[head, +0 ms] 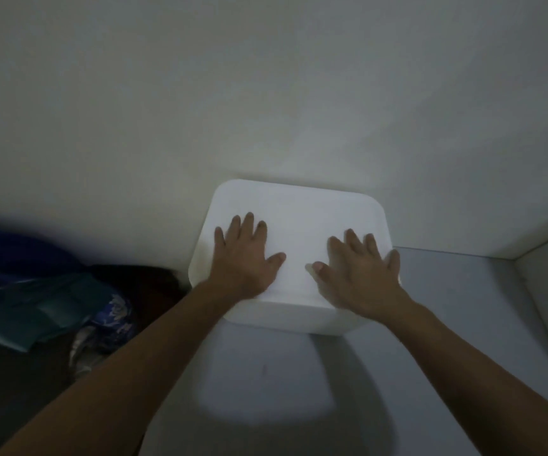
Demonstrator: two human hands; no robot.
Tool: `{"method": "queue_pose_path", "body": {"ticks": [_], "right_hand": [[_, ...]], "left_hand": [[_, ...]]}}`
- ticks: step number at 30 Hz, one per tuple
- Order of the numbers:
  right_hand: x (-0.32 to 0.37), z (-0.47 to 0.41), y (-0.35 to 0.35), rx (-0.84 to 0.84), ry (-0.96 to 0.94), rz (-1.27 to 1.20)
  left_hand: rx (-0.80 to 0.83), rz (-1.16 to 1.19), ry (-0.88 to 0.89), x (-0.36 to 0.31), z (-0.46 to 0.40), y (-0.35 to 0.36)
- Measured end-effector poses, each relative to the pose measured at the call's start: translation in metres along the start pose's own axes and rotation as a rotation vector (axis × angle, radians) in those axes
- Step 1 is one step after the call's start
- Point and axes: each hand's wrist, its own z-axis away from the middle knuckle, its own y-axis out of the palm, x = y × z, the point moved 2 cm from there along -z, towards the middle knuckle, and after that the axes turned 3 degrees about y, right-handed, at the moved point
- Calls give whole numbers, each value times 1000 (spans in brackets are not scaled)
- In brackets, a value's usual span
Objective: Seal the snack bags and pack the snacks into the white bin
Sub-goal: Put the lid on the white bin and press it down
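Both hands lie flat on the closed top of the white bin (295,222), which stands on the pale table (447,324) pushed up against the wall (266,93). The left hand (244,255) and right hand (361,271) have fingers spread straight, pressing down, no grip closed on anything. Crumpled blue and teal fabric (45,307) lies off to the left, dim and blurry.

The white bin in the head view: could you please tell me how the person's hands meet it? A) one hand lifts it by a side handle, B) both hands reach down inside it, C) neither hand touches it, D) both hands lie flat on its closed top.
D: the left hand and the right hand both lie spread, fingers straight, on the closed top of the white bin, which hides whatever is inside.
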Motion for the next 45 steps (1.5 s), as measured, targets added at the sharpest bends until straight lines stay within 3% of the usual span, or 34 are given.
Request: {"method": "queue_pose_path", "body": {"ticks": [7,13,16,19,24,45], "right_hand": [[7,17,26,-143,88,91],[6,18,20,-184,44,69],[-5,22,14,-57,-19,-36],[-20,31,6,38,-141,1],[-34,38,15,70,-262,236],[-24,20,8,57,-152,163]], "left_hand": [[-223,-118,-57,-23,24,31],[-153,-64,-69,-23,22,28],[-81,41,38,-12,23,20],[16,61,255,19,33,7],[24,-268,469,48,44,13],[-21,-324,301,46,24,4]]}}
